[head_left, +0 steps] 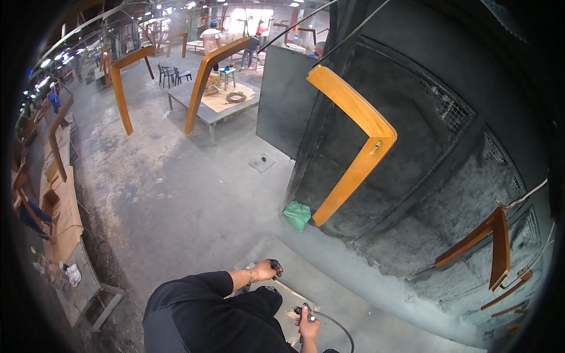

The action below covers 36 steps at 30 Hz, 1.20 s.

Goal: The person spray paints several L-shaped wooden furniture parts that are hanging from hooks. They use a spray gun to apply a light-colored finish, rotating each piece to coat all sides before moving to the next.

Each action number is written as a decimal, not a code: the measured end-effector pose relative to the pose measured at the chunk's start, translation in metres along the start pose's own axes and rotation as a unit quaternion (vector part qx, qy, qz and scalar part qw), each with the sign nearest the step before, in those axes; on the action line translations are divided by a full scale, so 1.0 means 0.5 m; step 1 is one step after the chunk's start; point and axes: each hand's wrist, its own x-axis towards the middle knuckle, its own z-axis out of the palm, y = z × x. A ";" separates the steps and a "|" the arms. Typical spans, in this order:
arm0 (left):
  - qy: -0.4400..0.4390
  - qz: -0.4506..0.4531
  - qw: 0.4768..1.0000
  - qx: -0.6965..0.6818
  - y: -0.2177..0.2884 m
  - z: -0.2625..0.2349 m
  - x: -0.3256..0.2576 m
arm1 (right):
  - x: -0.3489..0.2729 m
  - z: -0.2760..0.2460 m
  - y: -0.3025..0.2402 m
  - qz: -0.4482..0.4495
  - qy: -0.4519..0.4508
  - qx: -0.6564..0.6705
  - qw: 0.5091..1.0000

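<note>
My right hand [308,327], low in the picture, is wrapped round a small dark spray gun [299,310] with a black hose [344,330] curving away to its right. My left hand [265,270] is held out ahead of my knee with its fingers curled. Dark patches cover those fingers, and whether they hold anything is hard to make out. Beyond both hands, an L-shaped orange-brown wooden frame piece [366,122] hangs in front of a dark, dusty booth wall. A slot shows near its corner.
More bent wooden pieces hang at left [120,88], centre [203,82] and right [499,250]. A low table [206,109] bears a coiled hose. A green bag [297,215] lies by the booth wall [376,76]. A workbench [67,217] runs along the left; other people stand farther off.
</note>
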 end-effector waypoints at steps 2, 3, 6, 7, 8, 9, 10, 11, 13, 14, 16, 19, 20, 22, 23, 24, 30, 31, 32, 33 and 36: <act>0.000 0.003 1.000 0.000 -0.004 0.006 0.002 | 0.007 0.012 -0.011 0.003 -0.017 -0.007 1.000; -0.006 0.004 1.000 -0.021 -0.002 0.009 0.005 | 0.013 0.017 -0.020 0.012 -0.024 -0.018 0.999; -0.008 0.001 0.999 -0.049 0.010 0.018 0.008 | 0.016 0.027 -0.046 0.019 -0.047 -0.050 0.997; -0.004 0.005 0.999 -0.053 0.016 0.020 0.009 | 0.017 0.030 -0.056 0.023 -0.057 -0.066 0.996; 0.002 0.006 0.999 -0.051 0.022 0.022 0.010 | 0.018 0.032 -0.065 0.029 -0.069 -0.080 0.994; -0.004 0.008 0.998 -0.063 0.027 0.023 0.012 | 0.021 0.036 -0.074 0.030 -0.087 -0.091 0.992; -0.006 0.007 0.998 -0.070 0.032 0.024 0.016 | 0.025 0.040 -0.082 0.031 -0.098 -0.100 0.990; -0.002 0.009 0.997 -0.071 0.035 0.024 0.018 | 0.028 0.047 -0.088 0.030 -0.109 -0.106 0.988; -0.007 0.009 0.997 -0.081 0.034 0.025 0.022 | 0.035 0.063 -0.098 0.030 -0.126 -0.125 0.984; -0.003 0.007 0.997 -0.079 0.032 0.024 0.023 | 0.037 0.071 -0.101 0.021 -0.133 -0.132 0.982; 0.001 0.011 0.998 -0.056 0.022 0.021 0.023 | 0.043 0.087 -0.106 0.017 -0.149 -0.146 0.978; 0.008 0.001 0.999 -0.052 0.008 0.010 0.020 | 0.049 0.108 -0.109 0.000 -0.164 -0.177 0.970; 0.014 -0.008 0.999 -0.051 0.005 0.006 0.018 | 0.052 0.113 -0.108 -0.005 -0.167 -0.189 0.968; 0.013 -0.007 0.998 -0.067 0.004 -0.001 0.013 | 0.060 0.120 -0.101 -0.010 -0.166 -0.189 0.968; 0.016 -0.019 0.998 -0.063 0.006 -0.003 0.010 | 0.065 0.122 -0.093 -0.011 -0.165 -0.189 0.968; 0.016 -0.015 0.997 -0.069 0.008 -0.009 0.009 | 0.072 0.125 -0.085 -0.012 -0.155 -0.183 0.971; 0.022 0.000 0.993 -0.114 0.025 -0.002 0.013 | 0.085 0.055 0.016 0.013 -0.074 -0.087 0.993; 0.025 0.012 0.992 -0.126 0.029 0.004 0.019 | 0.078 0.034 0.034 0.035 -0.054 -0.073 0.995; 0.027 0.025 0.990 -0.138 0.035 0.010 0.026 | 0.064 0.010 0.054 0.068 -0.031 -0.060 0.995; 0.048 0.048 0.989 -0.130 0.045 0.014 0.034 | 0.049 -0.014 0.072 0.102 -0.006 -0.046 0.994; 0.157 0.134 0.977 -0.045 0.113 0.029 0.067 | -0.004 -0.080 0.121 0.170 -0.004 0.067 0.983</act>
